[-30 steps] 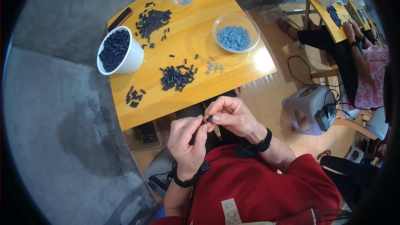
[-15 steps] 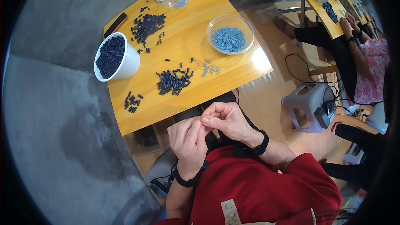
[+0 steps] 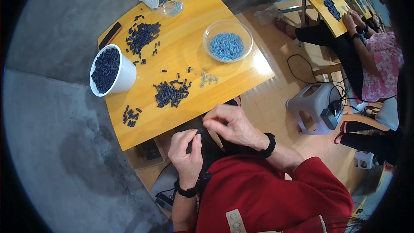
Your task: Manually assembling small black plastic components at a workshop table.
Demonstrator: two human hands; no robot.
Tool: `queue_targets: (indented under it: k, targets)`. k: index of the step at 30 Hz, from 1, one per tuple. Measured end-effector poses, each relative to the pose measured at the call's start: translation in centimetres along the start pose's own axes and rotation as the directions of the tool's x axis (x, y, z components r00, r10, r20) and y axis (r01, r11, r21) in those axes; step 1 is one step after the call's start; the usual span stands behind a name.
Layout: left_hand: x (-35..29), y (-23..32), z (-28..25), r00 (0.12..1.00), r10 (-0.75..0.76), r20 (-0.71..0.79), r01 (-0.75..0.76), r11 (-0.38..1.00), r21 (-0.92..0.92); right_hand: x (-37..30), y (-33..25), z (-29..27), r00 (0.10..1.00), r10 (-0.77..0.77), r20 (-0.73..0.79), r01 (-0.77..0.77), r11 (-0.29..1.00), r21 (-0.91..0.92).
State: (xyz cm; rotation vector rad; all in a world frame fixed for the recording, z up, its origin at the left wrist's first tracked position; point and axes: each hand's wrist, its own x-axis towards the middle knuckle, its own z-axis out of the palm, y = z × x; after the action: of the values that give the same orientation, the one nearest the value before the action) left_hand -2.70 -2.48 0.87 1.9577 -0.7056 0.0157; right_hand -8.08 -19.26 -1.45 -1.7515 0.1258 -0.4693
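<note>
Just off the table's front edge, my left hand [image 3: 186,153] pinches a small black plastic piece [image 3: 199,131] between thumb and forefinger. My right hand [image 3: 233,126] is beside it, thumb and fingertips pressed together; whatever they hold is too small or hidden to tell. The two hands are slightly apart. Nearest on the wooden table [image 3: 172,123] lies a pile of short black plastic pieces [image 3: 171,95]. Several small clear or silvery parts [image 3: 208,79] lie to its right. Behind them stands a clear bowl [image 3: 249,45] of small bluish parts [image 3: 226,46].
At the table's left edge stands a white bucket [image 3: 126,75] full of black pieces, with a small group [image 3: 130,116] nearer me. Farther back are another black pile [image 3: 143,36], a dark bar [image 3: 110,35] and a clear dish [image 3: 184,0]. A grey stool [image 3: 302,103] with cables stands right.
My hands have separated from each other, leaving the black piece visible in the left fingertips. The whole view has shifted a little, so the table appears farther left.
</note>
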Motion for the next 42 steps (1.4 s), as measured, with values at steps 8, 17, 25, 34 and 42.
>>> queue_targets:
  k: [8,17,25,34,42]
  targets:
    - [0.1,-0.5,-0.3,0.998,-0.046,0.031,0.047,0.998,-0.040,3.2,4.5,-3.2,0.963,-0.168,-0.210,0.013,0.810,-0.587]
    - [0.2,-0.3,-0.6,0.997,-0.066,0.031,0.067,0.997,-0.039,4.1,6.5,-3.3,0.973,-0.219,-0.069,0.103,0.682,-0.724]
    - [0.3,-0.1,-0.5,0.999,-0.030,0.029,0.031,0.998,-0.051,4.4,5.6,-3.3,0.990,-0.140,0.020,0.100,0.592,-0.799]
    - [-0.5,0.1,-0.9,0.998,-0.064,0.003,0.064,0.991,-0.116,1.8,1.3,-3.0,0.900,0.426,0.097,-0.433,0.898,0.074]
    - [-0.5,1.0,-1.4,0.995,-0.097,0.010,0.097,0.971,-0.219,-0.8,1.4,-1.2,0.870,0.332,0.364,-0.464,0.303,0.833]
